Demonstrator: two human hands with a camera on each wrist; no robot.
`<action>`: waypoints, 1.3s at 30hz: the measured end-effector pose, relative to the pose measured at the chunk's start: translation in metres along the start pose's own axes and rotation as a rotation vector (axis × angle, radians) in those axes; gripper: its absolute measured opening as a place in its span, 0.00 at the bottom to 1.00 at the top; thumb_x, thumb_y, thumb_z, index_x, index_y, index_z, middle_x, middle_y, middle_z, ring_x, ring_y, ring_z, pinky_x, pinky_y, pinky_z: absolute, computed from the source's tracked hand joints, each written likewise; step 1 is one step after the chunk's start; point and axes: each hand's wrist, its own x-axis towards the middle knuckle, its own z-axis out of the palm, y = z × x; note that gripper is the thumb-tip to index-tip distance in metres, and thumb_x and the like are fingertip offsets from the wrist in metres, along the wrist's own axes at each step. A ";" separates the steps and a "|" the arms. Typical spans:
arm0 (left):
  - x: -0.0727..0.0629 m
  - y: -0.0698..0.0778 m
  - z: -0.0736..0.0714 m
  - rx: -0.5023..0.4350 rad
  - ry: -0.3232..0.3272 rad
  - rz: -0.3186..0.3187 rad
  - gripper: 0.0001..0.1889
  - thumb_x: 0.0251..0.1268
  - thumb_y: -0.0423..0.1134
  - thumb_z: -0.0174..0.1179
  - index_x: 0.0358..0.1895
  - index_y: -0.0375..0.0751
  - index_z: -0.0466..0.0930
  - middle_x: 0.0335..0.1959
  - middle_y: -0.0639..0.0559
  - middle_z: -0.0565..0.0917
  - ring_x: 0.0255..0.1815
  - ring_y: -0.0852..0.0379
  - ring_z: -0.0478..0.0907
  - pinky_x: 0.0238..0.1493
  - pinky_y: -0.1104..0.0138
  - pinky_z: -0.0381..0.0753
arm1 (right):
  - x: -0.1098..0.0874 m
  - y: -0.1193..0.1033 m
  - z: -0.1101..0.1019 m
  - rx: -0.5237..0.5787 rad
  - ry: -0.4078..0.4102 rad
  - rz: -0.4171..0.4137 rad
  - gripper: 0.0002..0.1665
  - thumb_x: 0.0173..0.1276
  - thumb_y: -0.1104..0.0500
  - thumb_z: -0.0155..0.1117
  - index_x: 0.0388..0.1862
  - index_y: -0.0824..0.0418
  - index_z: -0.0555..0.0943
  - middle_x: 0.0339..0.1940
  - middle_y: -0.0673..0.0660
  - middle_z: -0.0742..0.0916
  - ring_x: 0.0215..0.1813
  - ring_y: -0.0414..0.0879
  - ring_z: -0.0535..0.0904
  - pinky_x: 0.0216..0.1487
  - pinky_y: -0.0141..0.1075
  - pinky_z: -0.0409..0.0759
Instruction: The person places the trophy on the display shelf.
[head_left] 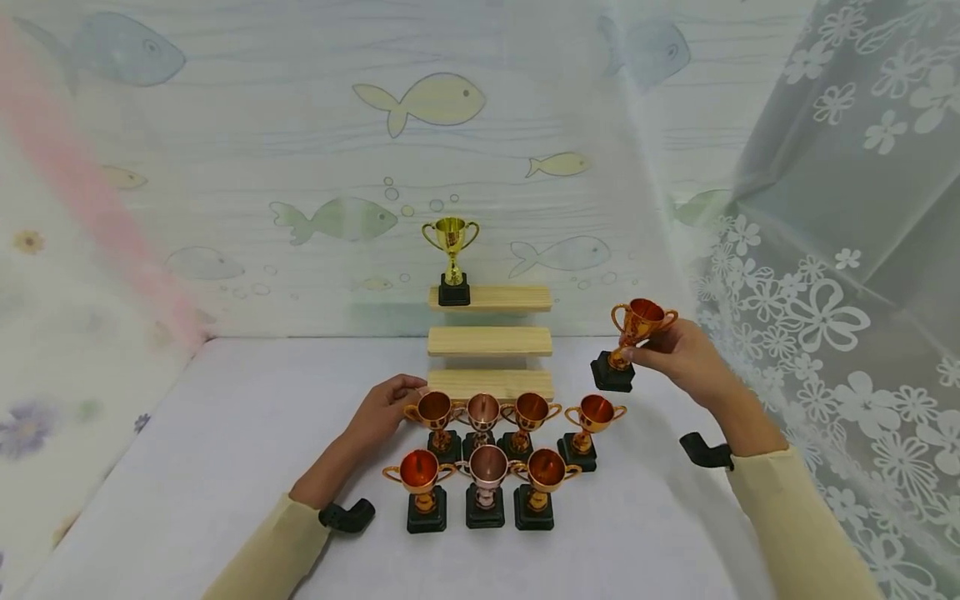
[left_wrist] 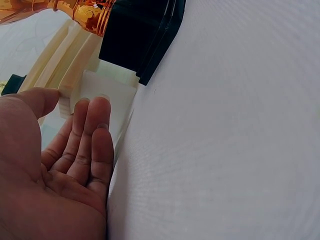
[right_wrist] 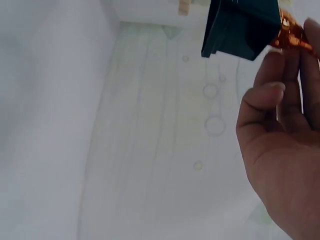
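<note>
My right hand point(head_left: 678, 357) pinches a bronze trophy cup point(head_left: 643, 318) by its stem, holding it slightly tilted above the right part of the table. Its black base point(right_wrist: 245, 27) shows in the right wrist view. At the left end of a three-step wooden shelf point(head_left: 491, 341), my left hand point(head_left: 386, 410) rests with its thumb at the end of a step and its fingers extended beside the white side panel point(left_wrist: 107, 95). A gold trophy cup point(head_left: 452, 242) stands at the left of the top step. Close to the left fingers stands another bronze trophy cup point(head_left: 435, 410).
Several bronze and rose-coloured trophy cups stand in two rows before the shelf, including a rose cup point(head_left: 488, 467) in front and a bronze cup point(head_left: 596, 414) at right. Behind hangs a fish-patterned curtain point(head_left: 300, 125); a lace curtain point(head_left: 840, 275) borders the right side.
</note>
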 end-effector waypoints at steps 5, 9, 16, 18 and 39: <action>0.000 -0.001 -0.001 -0.012 -0.008 -0.014 0.17 0.83 0.43 0.58 0.63 0.36 0.80 0.45 0.47 0.89 0.41 0.57 0.82 0.43 0.68 0.78 | 0.025 -0.027 0.005 -0.013 0.025 0.049 0.15 0.74 0.64 0.71 0.52 0.74 0.82 0.43 0.52 0.90 0.47 0.41 0.87 0.53 0.31 0.83; -0.001 0.000 -0.001 -0.022 -0.008 -0.015 0.16 0.83 0.42 0.58 0.63 0.35 0.80 0.45 0.47 0.89 0.42 0.56 0.82 0.43 0.68 0.78 | 0.045 -0.049 0.010 -0.084 0.033 0.141 0.21 0.74 0.58 0.72 0.57 0.71 0.82 0.50 0.58 0.90 0.53 0.44 0.85 0.59 0.36 0.81; -0.002 0.000 -0.001 -0.025 0.002 -0.023 0.16 0.83 0.42 0.58 0.62 0.36 0.81 0.45 0.47 0.90 0.42 0.56 0.82 0.44 0.68 0.78 | 0.074 -0.076 0.025 -0.099 0.051 0.213 0.26 0.74 0.56 0.73 0.63 0.69 0.80 0.59 0.67 0.86 0.64 0.57 0.79 0.68 0.52 0.72; -0.002 0.001 -0.001 -0.024 0.002 -0.025 0.16 0.83 0.43 0.58 0.62 0.36 0.81 0.45 0.47 0.90 0.42 0.56 0.82 0.44 0.67 0.78 | 0.081 -0.082 0.030 -0.089 0.065 0.209 0.26 0.74 0.56 0.73 0.64 0.69 0.80 0.58 0.66 0.87 0.63 0.56 0.79 0.68 0.52 0.72; 0.001 -0.003 0.002 -0.011 0.006 0.000 0.16 0.83 0.43 0.58 0.62 0.36 0.81 0.45 0.47 0.90 0.44 0.56 0.83 0.47 0.67 0.79 | 0.140 -0.104 0.076 -0.014 0.103 0.252 0.21 0.70 0.61 0.76 0.58 0.69 0.82 0.64 0.63 0.81 0.65 0.59 0.77 0.73 0.57 0.69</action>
